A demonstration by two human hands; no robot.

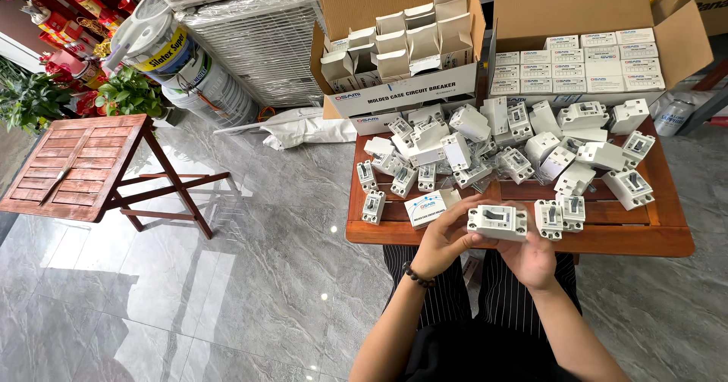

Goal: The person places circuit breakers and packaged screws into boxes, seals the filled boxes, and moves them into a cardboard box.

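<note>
Electrical shop: stocked cartons [599, 64], breakers [470, 120]

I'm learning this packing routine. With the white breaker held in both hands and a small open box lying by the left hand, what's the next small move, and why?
Probably slide the white breaker into the small open box. Both the left hand and right hand hold it just beside that box, at the wooden table edge.

A wooden table [667, 239] bears loose white breakers [523, 151] and two cartons [409, 98].
</note>
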